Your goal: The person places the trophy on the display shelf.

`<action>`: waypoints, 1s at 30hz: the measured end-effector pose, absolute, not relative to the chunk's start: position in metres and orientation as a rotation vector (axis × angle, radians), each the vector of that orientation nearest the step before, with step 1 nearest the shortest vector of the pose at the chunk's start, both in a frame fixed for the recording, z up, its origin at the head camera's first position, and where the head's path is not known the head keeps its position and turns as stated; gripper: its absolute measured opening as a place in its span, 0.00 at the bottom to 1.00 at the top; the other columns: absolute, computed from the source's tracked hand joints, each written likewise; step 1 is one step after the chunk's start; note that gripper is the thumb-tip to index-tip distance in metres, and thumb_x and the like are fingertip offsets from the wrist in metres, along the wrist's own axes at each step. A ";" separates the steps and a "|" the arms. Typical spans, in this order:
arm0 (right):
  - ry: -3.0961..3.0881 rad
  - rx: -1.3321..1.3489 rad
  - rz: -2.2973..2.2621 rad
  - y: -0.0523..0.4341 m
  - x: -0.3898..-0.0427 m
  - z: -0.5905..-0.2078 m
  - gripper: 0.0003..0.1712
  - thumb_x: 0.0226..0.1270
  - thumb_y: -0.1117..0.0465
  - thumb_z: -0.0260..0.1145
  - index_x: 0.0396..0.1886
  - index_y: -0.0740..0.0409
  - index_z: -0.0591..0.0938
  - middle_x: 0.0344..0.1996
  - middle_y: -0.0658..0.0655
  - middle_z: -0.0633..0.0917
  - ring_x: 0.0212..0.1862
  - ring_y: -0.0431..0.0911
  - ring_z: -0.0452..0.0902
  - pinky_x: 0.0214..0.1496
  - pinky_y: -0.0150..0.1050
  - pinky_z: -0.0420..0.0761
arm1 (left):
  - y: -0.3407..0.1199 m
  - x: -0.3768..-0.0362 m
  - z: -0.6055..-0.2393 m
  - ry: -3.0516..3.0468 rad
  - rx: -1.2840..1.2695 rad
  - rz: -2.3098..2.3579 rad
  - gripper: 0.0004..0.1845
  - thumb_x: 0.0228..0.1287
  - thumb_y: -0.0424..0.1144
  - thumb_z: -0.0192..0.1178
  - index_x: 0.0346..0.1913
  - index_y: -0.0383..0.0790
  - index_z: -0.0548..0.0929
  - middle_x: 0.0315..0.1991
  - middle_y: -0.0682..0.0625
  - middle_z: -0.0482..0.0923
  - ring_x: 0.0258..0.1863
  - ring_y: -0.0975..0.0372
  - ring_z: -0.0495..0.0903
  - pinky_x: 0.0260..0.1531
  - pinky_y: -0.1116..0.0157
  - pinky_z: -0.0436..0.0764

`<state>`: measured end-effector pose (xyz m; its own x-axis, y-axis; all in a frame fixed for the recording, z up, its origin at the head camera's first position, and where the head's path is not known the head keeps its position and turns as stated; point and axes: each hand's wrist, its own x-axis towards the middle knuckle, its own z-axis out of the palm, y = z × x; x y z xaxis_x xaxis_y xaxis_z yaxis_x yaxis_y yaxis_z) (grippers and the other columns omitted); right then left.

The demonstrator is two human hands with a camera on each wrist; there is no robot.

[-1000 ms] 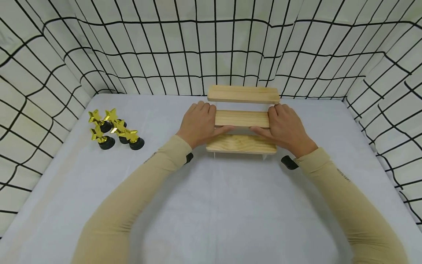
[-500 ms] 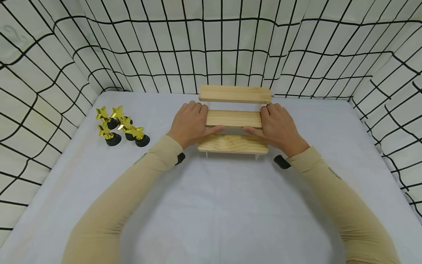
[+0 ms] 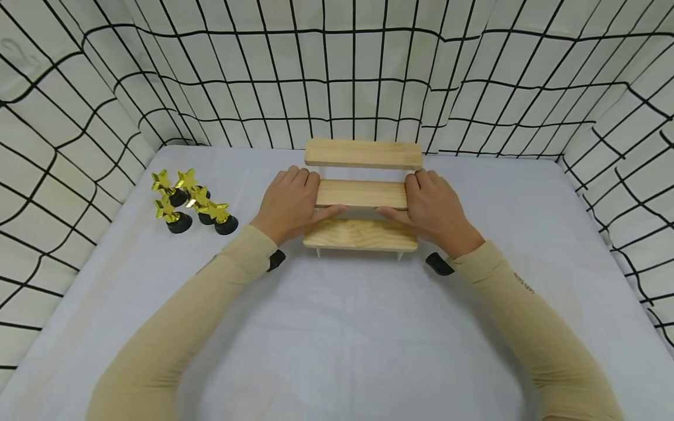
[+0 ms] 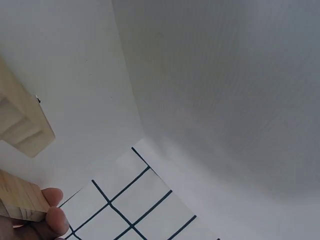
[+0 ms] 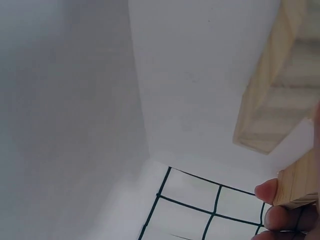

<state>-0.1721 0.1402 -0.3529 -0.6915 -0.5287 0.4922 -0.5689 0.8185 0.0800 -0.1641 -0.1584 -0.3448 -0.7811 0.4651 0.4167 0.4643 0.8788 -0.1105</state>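
Crosswise, middle plank (image 3: pixel 361 194) between left fingers (image 3: pixel 309 182), right fingers (image 3: pixel 413 183), ends gripped.

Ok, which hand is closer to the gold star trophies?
Left. The left hand grips the left end of the middle wooden board, to the right of the trophies; the right hand grips its right end, farther away.

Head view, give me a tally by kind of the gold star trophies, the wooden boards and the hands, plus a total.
Gold star trophies: 5
Wooden boards: 3
Hands: 2
Total: 10
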 end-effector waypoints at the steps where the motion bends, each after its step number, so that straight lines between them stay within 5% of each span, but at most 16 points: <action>1: -2.513 0.805 0.107 0.140 -0.171 -0.352 0.49 0.65 0.21 0.58 0.30 0.69 0.76 0.25 0.63 0.75 0.26 0.56 0.71 0.26 0.46 0.73 | -0.159 -0.163 -0.345 -2.598 -0.687 -0.002 0.40 0.59 0.74 0.63 0.35 0.33 0.78 0.28 0.42 0.76 0.31 0.49 0.74 0.30 0.58 0.74; 5: -2.574 0.796 0.105 0.137 -0.167 -0.347 0.44 0.61 0.28 0.68 0.32 0.70 0.75 0.27 0.63 0.76 0.29 0.57 0.71 0.30 0.47 0.75 | -0.161 -0.160 -0.344 -2.532 -0.717 0.025 0.40 0.59 0.73 0.64 0.35 0.32 0.78 0.29 0.41 0.77 0.32 0.49 0.75 0.30 0.57 0.75; 13: -2.594 0.802 0.118 0.136 -0.166 -0.345 0.43 0.61 0.29 0.69 0.33 0.70 0.74 0.27 0.63 0.75 0.30 0.57 0.70 0.32 0.47 0.74 | -0.166 -0.154 -0.336 -2.623 -0.692 0.005 0.39 0.61 0.71 0.63 0.41 0.31 0.81 0.34 0.40 0.80 0.37 0.47 0.76 0.40 0.54 0.79; 15: -2.579 0.809 0.128 0.137 -0.165 -0.347 0.44 0.64 0.27 0.65 0.32 0.70 0.74 0.26 0.63 0.75 0.30 0.57 0.69 0.32 0.47 0.73 | -0.170 -0.151 -0.335 -2.643 -0.677 -0.013 0.39 0.62 0.71 0.62 0.43 0.31 0.82 0.37 0.39 0.82 0.39 0.46 0.77 0.42 0.53 0.79; 19: -2.516 0.813 0.135 0.139 -0.167 -0.354 0.54 0.69 0.18 0.40 0.30 0.69 0.73 0.24 0.62 0.73 0.27 0.56 0.67 0.30 0.45 0.70 | -0.179 -0.146 -0.336 -2.611 -0.671 -0.050 0.42 0.65 0.71 0.58 0.51 0.29 0.82 0.44 0.36 0.85 0.44 0.43 0.80 0.48 0.50 0.81; 22: -2.464 0.816 0.134 0.140 -0.167 -0.359 0.58 0.67 0.16 0.27 0.29 0.69 0.72 0.23 0.62 0.72 0.26 0.55 0.65 0.29 0.44 0.69 | -0.187 -0.142 -0.338 -2.580 -0.658 -0.094 0.49 0.69 0.77 0.46 0.55 0.28 0.82 0.46 0.34 0.85 0.46 0.41 0.81 0.49 0.47 0.81; 26: -2.445 0.831 0.147 0.140 -0.168 -0.360 0.57 0.68 0.16 0.29 0.29 0.69 0.72 0.23 0.62 0.71 0.26 0.55 0.64 0.29 0.44 0.67 | -0.196 -0.136 -0.338 -2.597 -0.617 -0.159 0.59 0.66 0.83 0.26 0.57 0.28 0.81 0.47 0.34 0.85 0.48 0.40 0.81 0.49 0.45 0.81; 30: -2.456 0.830 0.157 0.140 -0.170 -0.359 0.57 0.68 0.16 0.29 0.29 0.68 0.72 0.23 0.62 0.71 0.26 0.54 0.64 0.29 0.43 0.67 | -0.204 -0.131 -0.333 -2.610 -0.584 -0.212 0.61 0.65 0.84 0.23 0.58 0.27 0.80 0.48 0.33 0.84 0.50 0.39 0.80 0.50 0.42 0.80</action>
